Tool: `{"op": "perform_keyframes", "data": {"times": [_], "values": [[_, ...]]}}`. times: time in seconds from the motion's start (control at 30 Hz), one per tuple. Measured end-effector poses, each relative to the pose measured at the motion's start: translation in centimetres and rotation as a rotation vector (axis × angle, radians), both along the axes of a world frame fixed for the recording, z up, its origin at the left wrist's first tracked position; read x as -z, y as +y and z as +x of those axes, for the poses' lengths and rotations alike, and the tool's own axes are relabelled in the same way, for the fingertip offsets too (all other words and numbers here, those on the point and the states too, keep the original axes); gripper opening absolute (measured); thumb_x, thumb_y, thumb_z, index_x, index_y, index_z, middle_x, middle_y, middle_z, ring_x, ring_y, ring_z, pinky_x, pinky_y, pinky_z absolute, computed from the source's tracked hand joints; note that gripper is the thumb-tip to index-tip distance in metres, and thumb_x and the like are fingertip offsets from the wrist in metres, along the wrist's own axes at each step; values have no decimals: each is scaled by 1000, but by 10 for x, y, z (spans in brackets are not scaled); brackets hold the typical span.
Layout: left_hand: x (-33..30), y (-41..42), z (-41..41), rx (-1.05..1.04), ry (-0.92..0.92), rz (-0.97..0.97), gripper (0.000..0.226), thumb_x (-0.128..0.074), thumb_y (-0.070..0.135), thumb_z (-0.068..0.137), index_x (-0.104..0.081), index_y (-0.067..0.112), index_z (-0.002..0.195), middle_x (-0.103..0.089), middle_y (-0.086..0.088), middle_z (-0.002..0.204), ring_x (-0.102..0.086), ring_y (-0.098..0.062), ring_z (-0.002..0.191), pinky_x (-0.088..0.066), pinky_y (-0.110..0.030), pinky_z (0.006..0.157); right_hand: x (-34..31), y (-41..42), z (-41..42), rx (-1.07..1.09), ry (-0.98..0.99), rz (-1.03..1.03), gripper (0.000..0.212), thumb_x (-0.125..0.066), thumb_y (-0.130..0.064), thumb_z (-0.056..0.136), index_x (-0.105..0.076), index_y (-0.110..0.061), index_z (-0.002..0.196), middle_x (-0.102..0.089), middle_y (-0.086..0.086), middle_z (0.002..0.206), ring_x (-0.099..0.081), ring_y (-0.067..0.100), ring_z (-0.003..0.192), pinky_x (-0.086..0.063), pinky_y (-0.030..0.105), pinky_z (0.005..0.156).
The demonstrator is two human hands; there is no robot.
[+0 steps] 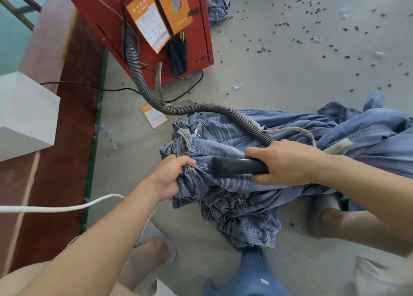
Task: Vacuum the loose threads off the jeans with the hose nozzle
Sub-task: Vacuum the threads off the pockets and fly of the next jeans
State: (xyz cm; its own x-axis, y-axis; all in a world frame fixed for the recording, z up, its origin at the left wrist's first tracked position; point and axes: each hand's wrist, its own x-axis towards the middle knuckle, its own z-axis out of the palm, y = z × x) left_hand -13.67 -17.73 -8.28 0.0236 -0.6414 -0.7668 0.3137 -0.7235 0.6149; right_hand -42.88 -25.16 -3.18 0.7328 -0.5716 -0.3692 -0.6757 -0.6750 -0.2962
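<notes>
My right hand [288, 161] grips the dark hose nozzle [237, 166], which lies level, its mouth aimed left and pressed to the jeans [225, 190]. My left hand [172, 176] bunches the waistband just beyond that mouth, so any sweep runs toward it. The ribbed hose [143, 81] trails back over the denim to the red cabinet [105, 16].

Head-worn view, steeply down, seemingly close.
</notes>
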Motion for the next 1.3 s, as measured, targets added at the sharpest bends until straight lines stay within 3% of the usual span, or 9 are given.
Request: {"op": "perform_keyframes", "data": {"times": [0.17,0.3,0.4,0.5,0.6,0.83,0.93,1.07,1.3], "values": [[-3,-1,2,-53,65,10,51,-52,1,98,-39,-15,145,-57,-40,134,-61,-53,121,-55,-57,98,-10,-16,-21,114,-248,21,30,-51,-66,83,-47,-45,104,-64,-12,75,-60,7,66,-48,33,61],[-5,-1,1,-27,181,-11,41,-46,4,99,-55,-17,132,-63,-37,127,-69,-45,110,-60,-50,92,-12,-24,-39,68,-121,58,22,-64,-53,87,-51,-42,101,-60,-15,76,-59,3,70,-45,22,63],[-4,0,2,-27,188,-14,40,-48,3,97,-57,-18,129,-63,-38,127,-71,-45,105,-62,-49,85,-3,-11,-18,48,-39,76,24,-64,-52,90,-49,-39,104,-58,-9,67,-56,6,60,-50,35,63],[-1,3,5,3,163,9,36,-51,5,94,-64,-13,123,-69,-33,119,-73,-42,102,-62,-43,77,-6,-6,4,49,-247,47,26,-63,-53,88,-51,-39,106,-56,-11,64,-57,4,60,-38,19,53],[-2,4,6,30,183,8,45,-57,8,86,-64,-12,125,-68,-32,122,-71,-43,108,-62,-44,80,-18,-20,-5,108,-386,73,30,-58,-60,83,-53,-41,106,-61,-20,76,-60,-2,68,-41,12,58],[-1,4,4,8,223,-37,55,-57,6,82,-56,-16,133,-61,-37,131,-66,-49,116,-60,-52,89,0,-23,-27,21,-129,189,22,-69,-45,86,-51,-43,99,-63,-16,72,-61,0,65,-41,16,56],[-1,5,3,-22,191,-24,69,-59,7,78,-44,-18,140,-56,-40,136,-61,-53,121,-58,-55,95,10,-11,-1,21,-258,151,26,-66,-48,85,-53,-41,107,-59,-10,64,-59,4,63,-39,17,54],[-2,7,3,-19,234,-30,62,-58,7,79,-52,-16,136,-65,-34,128,-68,-47,113,-62,-48,82,-1,-25,-13,104,-462,141,33,-62,-58,82,-57,-44,112,-63,-15,74,-62,5,65,-44,17,58],[4,8,-3,-48,340,-39,55,-53,7,83,-57,-11,135,-61,-34,135,-62,-49,122,-59,-54,93,15,-33,-38,85,-236,203,21,-74,-38,88,-56,-37,99,-60,-12,72,-58,6,69,-38,19,61]]}}
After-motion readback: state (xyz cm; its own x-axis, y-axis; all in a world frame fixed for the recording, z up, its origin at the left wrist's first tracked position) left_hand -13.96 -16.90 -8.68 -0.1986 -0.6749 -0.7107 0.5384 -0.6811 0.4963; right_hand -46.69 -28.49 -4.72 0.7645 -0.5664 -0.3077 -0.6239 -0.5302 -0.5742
